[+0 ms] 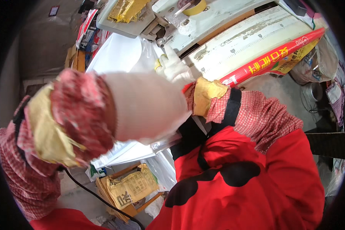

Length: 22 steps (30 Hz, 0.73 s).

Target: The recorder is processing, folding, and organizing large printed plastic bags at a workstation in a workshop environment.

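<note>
My left hand (pixel 147 107), in a white glove, is raised close to the camera and blurred. Its fingers look curled, and its lower edge meets a clear plastic sheet (pixel 122 151); a grip does not show. My right hand (pixel 175 68), also in a white glove, lies farther off on the white plastic sheet (pixel 119 53) at the edge of a worn white work table (pixel 234 46). One finger points away from me, and a small yellow band (pixel 158 62) sits by the thumb. Both forearms wear red checked sleeve covers with yellow cuffs.
A long red printed strip (pixel 272 59) runs along the table's near edge. A yellow tape roll (pixel 196 7) lies at the back, near a machine part with yellow material (pixel 124 10). Below are a yellow sack on a wooden stool (pixel 132 188), a black cable (pixel 92 193), and bags and a bucket (pixel 314 92) to the right.
</note>
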Motion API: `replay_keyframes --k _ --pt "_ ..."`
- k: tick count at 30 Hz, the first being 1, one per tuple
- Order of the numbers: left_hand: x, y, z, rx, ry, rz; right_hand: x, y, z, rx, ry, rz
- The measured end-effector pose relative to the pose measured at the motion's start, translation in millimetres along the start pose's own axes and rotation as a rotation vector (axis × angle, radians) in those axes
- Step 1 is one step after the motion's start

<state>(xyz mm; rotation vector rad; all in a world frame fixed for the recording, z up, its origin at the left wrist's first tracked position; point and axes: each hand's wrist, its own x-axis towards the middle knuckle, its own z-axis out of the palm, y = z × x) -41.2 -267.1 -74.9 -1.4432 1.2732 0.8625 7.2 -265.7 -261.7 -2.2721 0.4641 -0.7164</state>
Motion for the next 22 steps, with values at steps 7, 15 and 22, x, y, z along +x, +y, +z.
replay_keyframes --k 7,15,22 --pt "-10 -40 7 0.017 0.573 0.311 -18 2 -56 -0.461 -0.287 -0.493" --pt "29 -61 11 -0.145 0.436 0.003 -8 4 -35 -0.227 -0.248 -0.27" --pt "-42 -16 -13 -0.057 0.051 0.028 3 -4 -40 -0.422 -0.476 -0.299"
